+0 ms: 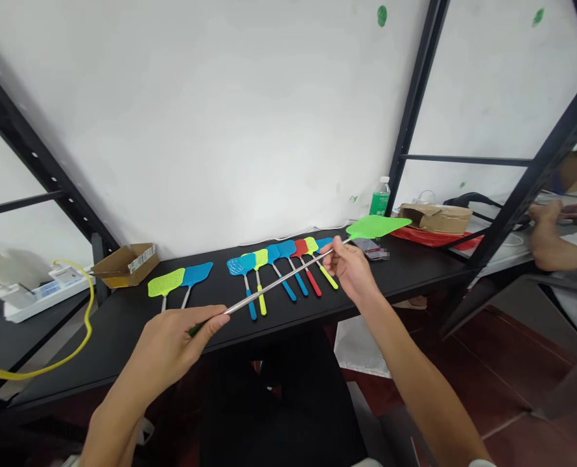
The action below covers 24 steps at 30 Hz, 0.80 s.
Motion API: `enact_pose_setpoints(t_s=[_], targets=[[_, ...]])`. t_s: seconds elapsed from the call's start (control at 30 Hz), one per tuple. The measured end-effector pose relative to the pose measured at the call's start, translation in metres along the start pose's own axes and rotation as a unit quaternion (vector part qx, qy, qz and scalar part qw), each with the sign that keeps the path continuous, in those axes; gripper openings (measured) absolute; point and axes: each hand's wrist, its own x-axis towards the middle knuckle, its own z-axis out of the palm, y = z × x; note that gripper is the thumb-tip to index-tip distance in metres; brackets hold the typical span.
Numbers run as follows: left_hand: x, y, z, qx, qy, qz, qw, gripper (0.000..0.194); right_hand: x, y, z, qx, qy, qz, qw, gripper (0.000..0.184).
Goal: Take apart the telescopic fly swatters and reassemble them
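Note:
A green fly swatter [376,226] with a long metal telescopic rod is held slantwise above the black table. My left hand [181,340] is closed around its dark green handle end. Near the swatter's head, the fingers of my right hand [349,266] pinch the rod. Behind the rod, several fly swatters with blue, yellow and red heads lie side by side on the table, among them a red one [308,267]. Farther left lie a yellow-green swatter [166,283] and a blue swatter [198,274], their lower parts hidden by my left hand.
An open cardboard box [126,264] and a white power strip [50,295] with a yellow cable [90,311] are at left. A green-labelled bottle [380,198], a phone [372,249] and another cardboard box [434,218] stand or lie at right. Beyond the black frame [526,175], another person's arm [551,237] shows.

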Motion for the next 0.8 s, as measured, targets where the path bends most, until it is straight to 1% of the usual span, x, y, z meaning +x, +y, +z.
enact_pose_setpoints(t_s=[0.07,0.13,0.2,0.23,0.3,0.37,0.47,0.57,0.67,0.8], targets=[[-0.001,-0.022,-0.005,-0.01,0.003,-0.033,0.999,0.045,0.008,-0.005,-0.018,0.008,0.047,-0.028,0.998,0.046],[-0.002,-0.043,-0.009,-0.018,-0.015,-0.055,0.998,0.046,0.014,-0.01,-0.035,0.007,0.092,-0.047,0.995,0.046],[-0.004,-0.055,-0.012,-0.031,-0.008,-0.051,0.998,0.044,0.018,-0.013,-0.047,0.001,0.101,-0.053,0.993,0.044],[-0.005,-0.057,-0.013,-0.028,0.005,-0.051,0.998,0.043,0.018,-0.014,-0.05,0.0,0.098,-0.055,0.994,0.044],[-0.006,-0.054,-0.016,-0.007,0.031,-0.058,0.998,0.043,0.018,-0.015,-0.051,0.0,0.091,-0.061,0.994,0.043],[-0.007,-0.046,-0.018,0.017,0.045,-0.068,0.997,0.044,0.017,-0.016,-0.049,-0.002,0.086,-0.062,0.994,0.044],[-0.008,-0.034,-0.023,0.031,0.05,-0.076,0.995,0.044,0.016,-0.015,-0.045,-0.002,0.069,-0.053,0.996,0.046],[-0.008,-0.028,-0.024,0.023,0.048,-0.077,0.996,0.047,0.015,-0.013,-0.04,0.003,0.051,-0.045,0.998,0.047],[-0.006,-0.022,-0.019,0.012,0.044,-0.054,0.998,0.046,0.013,-0.011,-0.032,0.0,0.035,-0.032,0.999,0.047],[0.001,-0.011,-0.007,0.014,0.044,-0.034,0.998,0.043,0.01,-0.004,-0.019,-0.006,0.018,-0.027,0.999,0.047]])
